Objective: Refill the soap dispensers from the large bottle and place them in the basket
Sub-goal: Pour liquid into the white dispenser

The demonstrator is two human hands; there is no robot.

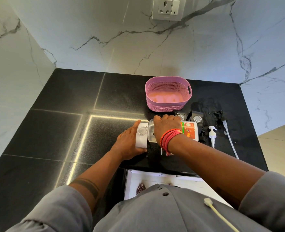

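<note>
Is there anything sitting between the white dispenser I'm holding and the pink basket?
Nothing visible blocks it. The white dispenser sits in the left hand, the right hand tilts the large bottle beside it, and bare counter lies before the pink basket.

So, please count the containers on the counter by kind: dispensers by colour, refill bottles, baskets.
White dispenser: 1
Black dispensers: 2
Large bottle: 1
Pink basket: 1
Total: 5
</note>
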